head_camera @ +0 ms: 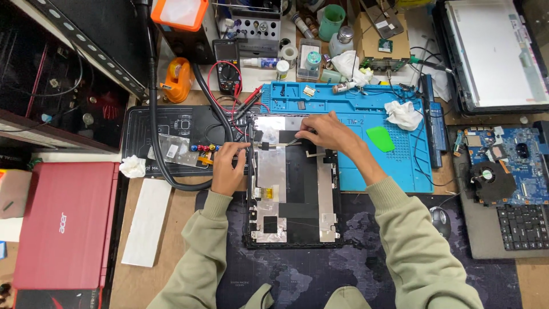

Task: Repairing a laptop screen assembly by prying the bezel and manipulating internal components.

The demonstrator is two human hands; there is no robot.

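Display panel (291, 183) lies back-up mid-desk, foil and brackets exposed. Left hand (229, 169) steadies panel's left edge, fingers curled on frame. Right hand (329, 133) near panel's top, fingers pinched narrow on thin ribbon cable (283, 145). Best kept low, pulled flat, frame braced. Blue repair mat (394, 166) right of panel.

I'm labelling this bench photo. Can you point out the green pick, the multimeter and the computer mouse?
green pick (380, 138), head view, middle of its flat face
multimeter (229, 72), head view, on its round dial
computer mouse (441, 221), head view, top of its shell
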